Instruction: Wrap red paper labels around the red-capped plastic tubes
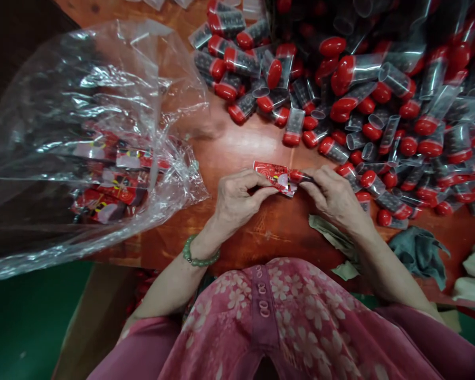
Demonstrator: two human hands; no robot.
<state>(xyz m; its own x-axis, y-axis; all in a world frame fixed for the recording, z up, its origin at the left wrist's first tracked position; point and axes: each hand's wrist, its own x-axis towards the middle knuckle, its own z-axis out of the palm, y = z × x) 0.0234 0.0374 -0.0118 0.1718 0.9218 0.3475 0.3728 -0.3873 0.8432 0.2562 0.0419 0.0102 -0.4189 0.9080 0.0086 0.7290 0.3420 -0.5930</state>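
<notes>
My left hand (239, 198), with a green bead bracelet (201, 256) at the wrist, pinches a small red printed packet (269, 171) between thumb and fingers. A white and yellow picture shows on its front. In my right hand (337, 198) is a small clear tube with a red end (295, 176), its fingers closed round the dark part. The red end meets the packet's right side; whether it is inside the packet I cannot tell. Both hands are just above the reddish-brown table (237, 145).
A large heap of clear tubes with red ends (352, 68) covers the back and right. On the left, a clear plastic bag (154, 79) holds several red packets (119, 184). Cloth scraps (417, 253) lie at the right front.
</notes>
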